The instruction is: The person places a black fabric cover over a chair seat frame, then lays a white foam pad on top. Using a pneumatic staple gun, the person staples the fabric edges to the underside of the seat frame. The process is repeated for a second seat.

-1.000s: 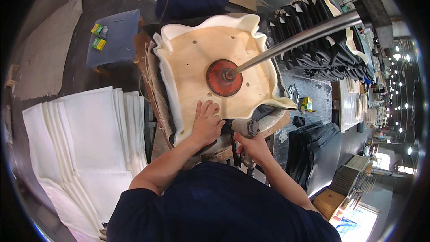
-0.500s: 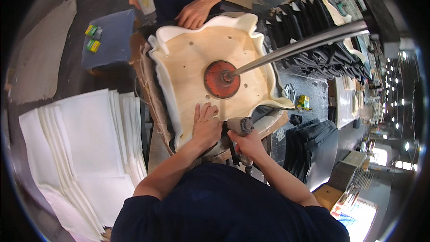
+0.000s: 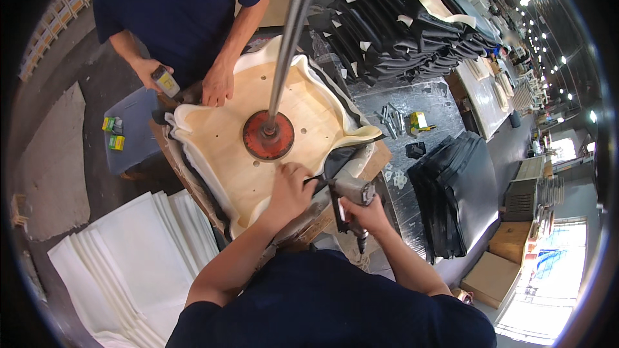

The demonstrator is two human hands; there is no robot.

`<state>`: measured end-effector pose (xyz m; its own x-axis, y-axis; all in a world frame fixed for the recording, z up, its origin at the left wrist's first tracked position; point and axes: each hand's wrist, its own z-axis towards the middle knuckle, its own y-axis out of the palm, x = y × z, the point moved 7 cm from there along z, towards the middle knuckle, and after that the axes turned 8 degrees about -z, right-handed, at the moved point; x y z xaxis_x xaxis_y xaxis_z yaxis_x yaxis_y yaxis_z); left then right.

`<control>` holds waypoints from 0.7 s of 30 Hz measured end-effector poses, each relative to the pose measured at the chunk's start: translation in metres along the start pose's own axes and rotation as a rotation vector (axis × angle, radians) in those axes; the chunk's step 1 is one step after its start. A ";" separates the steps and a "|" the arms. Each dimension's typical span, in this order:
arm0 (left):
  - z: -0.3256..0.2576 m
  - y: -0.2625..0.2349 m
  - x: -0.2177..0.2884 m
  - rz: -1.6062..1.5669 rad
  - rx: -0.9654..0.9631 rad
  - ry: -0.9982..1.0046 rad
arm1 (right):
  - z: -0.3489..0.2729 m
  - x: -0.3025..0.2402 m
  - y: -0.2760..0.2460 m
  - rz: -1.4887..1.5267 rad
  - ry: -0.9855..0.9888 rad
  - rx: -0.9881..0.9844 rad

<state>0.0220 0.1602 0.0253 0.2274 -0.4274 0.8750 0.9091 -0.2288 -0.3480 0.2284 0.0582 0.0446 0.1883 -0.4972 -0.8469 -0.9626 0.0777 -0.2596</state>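
A pale plywood panel (image 3: 316, 113) with holes lies over white foam and a black cover (image 3: 338, 158), its edges curling up around the wood. A red disc (image 3: 253, 145) on a metal rod (image 3: 284, 67) presses on its middle. My left hand (image 3: 289, 192) is at the near edge, fingers curled in on the black cover there; the exact grip is partly hidden. My right hand (image 3: 369, 214) grips a grey staple gun (image 3: 353, 189), its nose toward that edge, a hose fitting below. Opposite, a co-worker's hand (image 3: 218, 82) rests at the panel's far edge; the other holds another staple gun (image 3: 165, 81).
White sheets (image 3: 132, 245) are stacked at lower left, below a blue-topped stand (image 3: 137, 113) with small green-yellow boxes. To the right, a metal-topped table (image 3: 425, 100) bears black covered pieces (image 3: 393, 35), staple strips (image 3: 390, 120) and black sheets (image 3: 451, 193). A cardboard box (image 3: 493, 274) stands farther right.
The view has shifted, so the panel appears lower and farther left. My left fingers, spread flat on the wood before, have curled in at the edge. My right hand keeps its staple gun.
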 end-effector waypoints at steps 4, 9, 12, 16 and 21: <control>0.034 0.051 -0.004 0.241 -0.120 -0.079 | 0.018 -0.007 -0.037 -0.061 -0.029 0.039; 0.047 0.072 -0.007 0.365 -0.170 -0.135 | 0.043 -0.018 -0.057 -0.120 -0.043 -0.043; 0.050 0.077 -0.013 0.348 -0.200 -0.183 | 0.064 -0.021 -0.061 -0.156 0.007 -0.105; 0.050 0.079 -0.019 0.337 -0.146 -0.200 | 0.087 -0.031 -0.066 -0.240 0.051 -0.201; 0.050 0.083 -0.027 0.304 -0.096 -0.230 | 0.109 -0.039 -0.059 -0.378 0.113 -0.258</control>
<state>0.1086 0.1960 -0.0101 0.5635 -0.2840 0.7758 0.7538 -0.2075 -0.6235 0.2994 0.1670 0.0423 0.5262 -0.5412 -0.6559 -0.8503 -0.3371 -0.4041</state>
